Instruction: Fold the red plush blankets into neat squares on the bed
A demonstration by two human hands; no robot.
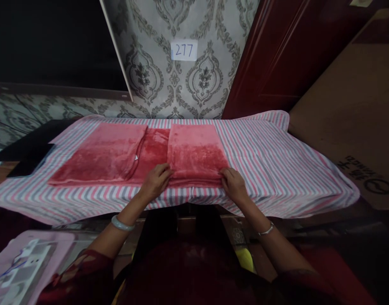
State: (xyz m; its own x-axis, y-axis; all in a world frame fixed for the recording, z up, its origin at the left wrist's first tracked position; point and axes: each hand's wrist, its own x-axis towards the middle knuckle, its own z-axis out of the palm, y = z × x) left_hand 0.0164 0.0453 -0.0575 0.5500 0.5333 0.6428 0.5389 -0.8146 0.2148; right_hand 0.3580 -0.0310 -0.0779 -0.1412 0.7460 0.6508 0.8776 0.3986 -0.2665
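A red plush blanket (118,152) lies partly folded on a table covered by a pink, grey and white striped cloth (270,152). Its right part is folded over into a narrower panel (196,150). My left hand (156,180) grips the near left corner of that folded panel, fingers curled on the fabric edge. My right hand (234,183) pinches the panel's near right corner. Both hands sit at the blanket's front edge, close to the table's front.
A paper label reading 277 (184,50) hangs on the patterned wallpaper behind. A dark red door (277,55) stands at the back right, with a brown cardboard sheet (356,110) beside it. A black flat object (32,146) lies at the table's left end. A pink item (26,262) sits low left.
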